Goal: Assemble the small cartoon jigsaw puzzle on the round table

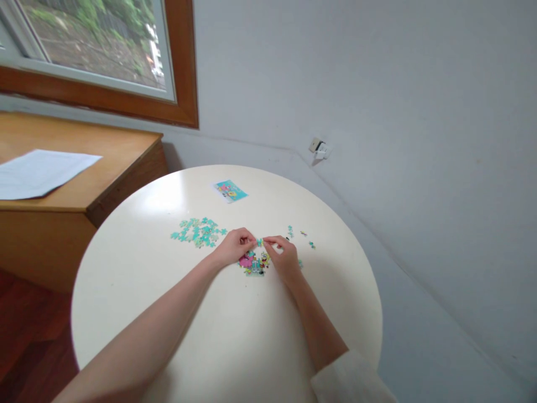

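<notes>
My left hand and my right hand meet over a round cream table. Between their fingertips both pinch small teal puzzle pieces. Just below the hands lies a partly joined puzzle patch in pink, yellow and teal. A heap of loose teal pieces lies left of my left hand. A few stray pieces sit to the right of my right hand.
A small picture card lies at the table's far side. A wooden desk with a sheet of paper stands to the left under a window. A grey wall with a socket runs behind and right.
</notes>
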Motion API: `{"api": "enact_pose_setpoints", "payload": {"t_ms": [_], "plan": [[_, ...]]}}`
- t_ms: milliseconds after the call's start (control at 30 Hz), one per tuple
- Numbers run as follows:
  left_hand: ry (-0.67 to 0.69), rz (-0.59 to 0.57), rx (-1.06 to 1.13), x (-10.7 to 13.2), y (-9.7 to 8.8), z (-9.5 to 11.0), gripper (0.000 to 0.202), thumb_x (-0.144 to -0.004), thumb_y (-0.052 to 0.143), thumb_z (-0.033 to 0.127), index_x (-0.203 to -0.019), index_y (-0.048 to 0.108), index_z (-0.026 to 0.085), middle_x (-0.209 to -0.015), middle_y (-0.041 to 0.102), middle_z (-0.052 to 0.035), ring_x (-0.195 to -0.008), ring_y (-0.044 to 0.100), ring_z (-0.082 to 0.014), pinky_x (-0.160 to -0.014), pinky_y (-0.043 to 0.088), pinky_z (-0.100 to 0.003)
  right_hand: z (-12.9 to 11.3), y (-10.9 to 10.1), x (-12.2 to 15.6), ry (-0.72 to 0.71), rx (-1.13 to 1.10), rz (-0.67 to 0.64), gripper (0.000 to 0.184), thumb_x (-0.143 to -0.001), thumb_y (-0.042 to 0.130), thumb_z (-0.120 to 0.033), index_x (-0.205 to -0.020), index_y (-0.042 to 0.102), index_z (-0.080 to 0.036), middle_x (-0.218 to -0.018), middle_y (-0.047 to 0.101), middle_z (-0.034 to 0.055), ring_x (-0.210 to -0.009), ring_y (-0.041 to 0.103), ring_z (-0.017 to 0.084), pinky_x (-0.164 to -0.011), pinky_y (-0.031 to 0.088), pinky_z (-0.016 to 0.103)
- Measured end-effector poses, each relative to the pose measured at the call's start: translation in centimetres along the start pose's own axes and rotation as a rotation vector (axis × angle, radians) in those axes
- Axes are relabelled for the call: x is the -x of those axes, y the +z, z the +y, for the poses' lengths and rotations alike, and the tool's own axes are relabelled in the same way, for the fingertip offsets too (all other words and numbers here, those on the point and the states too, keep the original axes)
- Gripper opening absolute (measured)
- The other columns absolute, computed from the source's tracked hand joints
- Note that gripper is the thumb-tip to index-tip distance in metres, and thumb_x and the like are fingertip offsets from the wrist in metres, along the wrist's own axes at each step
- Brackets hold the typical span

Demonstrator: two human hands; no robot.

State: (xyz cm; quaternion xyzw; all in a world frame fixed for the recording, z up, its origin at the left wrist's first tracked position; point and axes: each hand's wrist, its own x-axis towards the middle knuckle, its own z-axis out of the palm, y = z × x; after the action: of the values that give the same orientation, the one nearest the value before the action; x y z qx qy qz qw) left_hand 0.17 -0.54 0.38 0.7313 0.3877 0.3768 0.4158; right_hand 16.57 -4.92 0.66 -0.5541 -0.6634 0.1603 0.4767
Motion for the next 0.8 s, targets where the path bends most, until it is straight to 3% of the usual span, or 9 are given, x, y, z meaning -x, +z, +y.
{"api": "enact_pose_setpoints", "payload": {"t_ms": [800], "plan": [[-0.009,0.054,0.056,-0.1,0.21,-0.19,0.016,-0.068,0.06,0.029,-0.072,0.062,0.014,-0.062,0.054,0.0006,-0.055,0.041,-0.0095,-0.052,0.034,-0.021,0.02,0.37,-0.03,0.089,-0.076,0.034,0.015,-0.07,0.056,-0.032,-0.069,0.065,-0.02,-0.071,0.068,0.0036,-0.069,0.06,0.017,-0.069,0.045,0.03]]}}
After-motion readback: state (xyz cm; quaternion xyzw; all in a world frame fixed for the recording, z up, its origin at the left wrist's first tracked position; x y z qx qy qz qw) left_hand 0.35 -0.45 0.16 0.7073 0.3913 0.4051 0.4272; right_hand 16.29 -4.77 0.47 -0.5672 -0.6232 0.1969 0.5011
